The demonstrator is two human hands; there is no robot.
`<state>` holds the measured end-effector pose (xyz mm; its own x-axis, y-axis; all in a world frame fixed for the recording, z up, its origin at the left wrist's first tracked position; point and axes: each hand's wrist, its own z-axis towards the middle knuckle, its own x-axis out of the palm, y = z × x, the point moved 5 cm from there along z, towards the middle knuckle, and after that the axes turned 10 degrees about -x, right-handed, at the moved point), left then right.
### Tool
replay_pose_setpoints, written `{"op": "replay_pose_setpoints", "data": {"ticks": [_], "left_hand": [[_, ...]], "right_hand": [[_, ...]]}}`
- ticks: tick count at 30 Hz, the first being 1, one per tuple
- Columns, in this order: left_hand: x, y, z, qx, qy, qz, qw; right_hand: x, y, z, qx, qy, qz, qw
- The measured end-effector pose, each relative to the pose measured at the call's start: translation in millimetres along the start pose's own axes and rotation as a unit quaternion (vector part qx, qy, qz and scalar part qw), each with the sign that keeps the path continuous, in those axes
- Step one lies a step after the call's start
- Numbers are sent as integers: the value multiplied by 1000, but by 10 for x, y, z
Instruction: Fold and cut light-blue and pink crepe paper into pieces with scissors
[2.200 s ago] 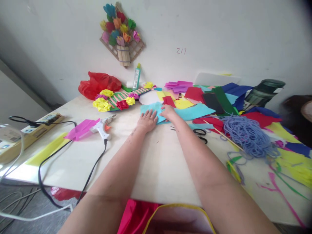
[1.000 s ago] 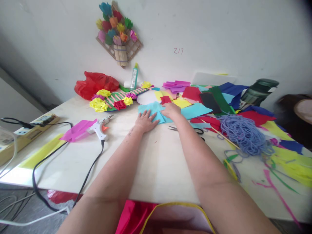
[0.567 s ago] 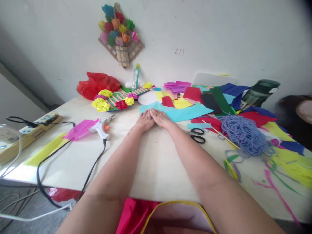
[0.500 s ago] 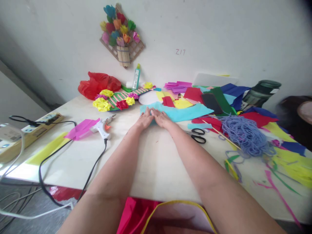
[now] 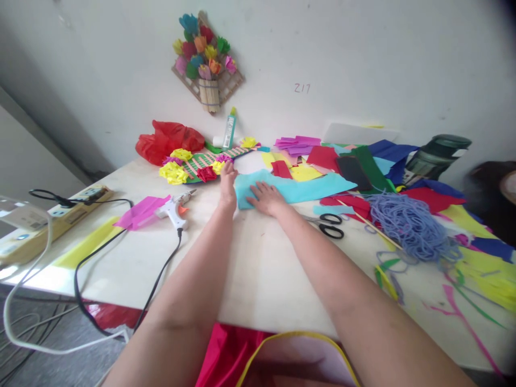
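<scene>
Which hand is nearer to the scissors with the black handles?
The right hand. It rests on the light-blue paper, to the left of the scissors and slightly farther back. The left hand is farther left, beside the paper's left end.

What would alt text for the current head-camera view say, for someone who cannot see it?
A person's right hand lies on a light-blue sheet on a pale table, with the left hand by the sheet's left end. Scissors and tangled blue yarn lie to the right, a glue gun to the left.
</scene>
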<state>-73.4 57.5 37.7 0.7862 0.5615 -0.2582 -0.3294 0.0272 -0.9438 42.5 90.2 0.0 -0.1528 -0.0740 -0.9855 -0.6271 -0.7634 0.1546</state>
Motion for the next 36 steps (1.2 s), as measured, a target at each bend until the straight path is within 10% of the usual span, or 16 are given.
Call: {"op": "replay_pose_setpoints", "data": {"ticks": [7,22,29,32,36], "left_hand": [[566,2,-344,70,191,259,944],[549,-3,-456,19,157,347,924],[142,127,-77,-63,-57,-56,995],[-210,300,58,-125,-187,-321,920],[-405,366,110,-125,-203,-424,874]], "right_hand": [[48,17,17,-48,11,-86,995],[73,6,22,-68,12,-119,990],[-14,45,-43,-15,14,-38,999],[-36,50,-61,-6,6,-10,1000],[-42,50,-69,-2,16,-2,1000]]}}
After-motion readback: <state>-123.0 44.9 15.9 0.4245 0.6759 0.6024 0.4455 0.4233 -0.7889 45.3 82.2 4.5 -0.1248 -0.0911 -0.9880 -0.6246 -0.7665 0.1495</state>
